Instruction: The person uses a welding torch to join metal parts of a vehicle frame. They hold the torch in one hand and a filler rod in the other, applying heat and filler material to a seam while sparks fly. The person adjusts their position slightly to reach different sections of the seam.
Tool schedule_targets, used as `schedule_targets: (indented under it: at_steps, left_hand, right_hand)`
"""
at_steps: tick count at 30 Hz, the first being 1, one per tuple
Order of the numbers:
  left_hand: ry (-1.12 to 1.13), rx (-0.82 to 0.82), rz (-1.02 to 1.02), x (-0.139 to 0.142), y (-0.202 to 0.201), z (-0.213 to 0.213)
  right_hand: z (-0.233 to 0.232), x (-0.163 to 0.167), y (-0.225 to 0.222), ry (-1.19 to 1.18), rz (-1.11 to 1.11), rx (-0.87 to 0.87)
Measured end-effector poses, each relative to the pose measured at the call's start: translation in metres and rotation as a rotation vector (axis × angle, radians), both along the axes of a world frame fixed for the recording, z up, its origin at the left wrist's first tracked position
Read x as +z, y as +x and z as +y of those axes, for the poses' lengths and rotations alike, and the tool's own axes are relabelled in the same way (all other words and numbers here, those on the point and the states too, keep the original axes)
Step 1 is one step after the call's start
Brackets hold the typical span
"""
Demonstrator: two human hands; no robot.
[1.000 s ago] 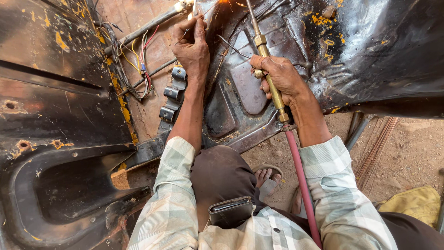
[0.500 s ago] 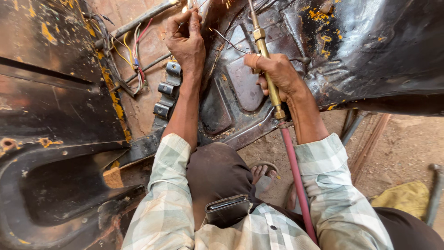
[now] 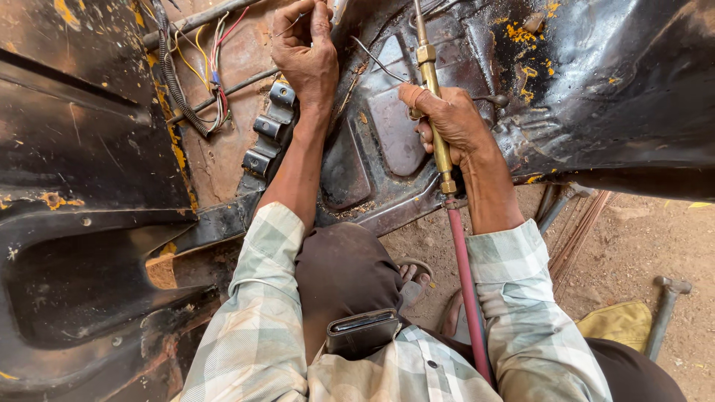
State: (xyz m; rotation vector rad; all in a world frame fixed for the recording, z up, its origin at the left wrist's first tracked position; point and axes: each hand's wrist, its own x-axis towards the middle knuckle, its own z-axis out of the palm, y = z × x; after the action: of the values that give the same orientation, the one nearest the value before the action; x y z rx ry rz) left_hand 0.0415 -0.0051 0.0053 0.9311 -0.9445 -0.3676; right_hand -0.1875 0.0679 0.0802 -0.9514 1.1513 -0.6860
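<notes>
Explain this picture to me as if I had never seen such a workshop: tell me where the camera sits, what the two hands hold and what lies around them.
The camera is worn on the person's head and looks down past checked sleeves at two bare hands. In front lies a black, rusty sheet-metal body panel with yellow paint flecks. The right hand grips a brass torch tube, which joins a red hose running back beside the body. The left hand reaches up and pinches a thin metal rod near the top edge. A bundle of coloured wires hangs left of it. On the dirt ground at the right lie a yellow cloth and a metal hammer.
</notes>
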Motion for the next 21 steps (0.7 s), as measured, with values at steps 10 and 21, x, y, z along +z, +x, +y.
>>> schedule_targets:
  at_steps: [10,21]
  left_hand:
    - [-0.004,-0.019,0.014,-0.0008,-0.0005,0.0018]
    - [-0.011,0.018,0.008,-0.0046,0.0001,0.0020]
  right_hand:
    - [-0.0006,-0.0029,0.0019,-0.018,-0.052,-0.002]
    - [0.0000,0.0024,0.0026,0.012,0.006,-0.007]
